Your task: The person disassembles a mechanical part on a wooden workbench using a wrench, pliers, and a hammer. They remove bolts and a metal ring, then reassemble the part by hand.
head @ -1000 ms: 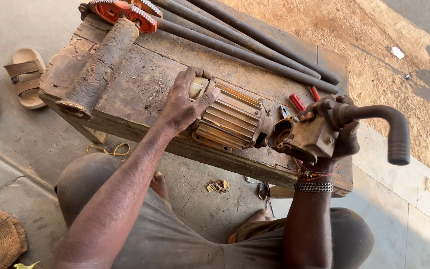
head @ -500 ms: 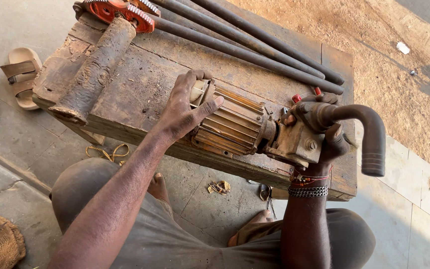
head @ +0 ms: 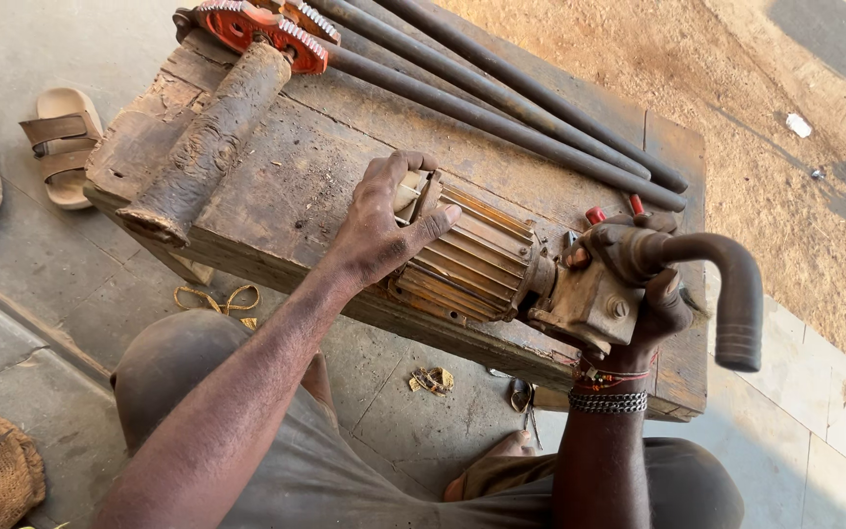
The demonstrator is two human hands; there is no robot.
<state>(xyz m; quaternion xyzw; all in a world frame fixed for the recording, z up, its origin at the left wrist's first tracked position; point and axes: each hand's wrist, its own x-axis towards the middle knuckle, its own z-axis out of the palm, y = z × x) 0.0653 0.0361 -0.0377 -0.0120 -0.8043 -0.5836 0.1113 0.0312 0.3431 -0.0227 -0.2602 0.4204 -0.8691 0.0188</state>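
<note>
- A motor pump (head: pixel 501 269) is laid on the near edge of a wooden bench (head: pixel 296 176), between the left hand (head: pixel 379 230) and right hand (head: pixel 653 294).
- Pipes (head: pixel 501 108) are laid behind it.
- A wrench (head: pixel 217 127) is placed left.
- Sandals (head: pixel 22 152) are set on the floor, further left.

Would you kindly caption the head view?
Left hand and right hand grip a motor pump on a wooden bench.

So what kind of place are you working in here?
Probably an outdoor, roadside repair spot: a worn wooden bench on concrete paving beside bare dirt, with long steel pipes, a red pipe wrench and the finned motor pump.
</note>
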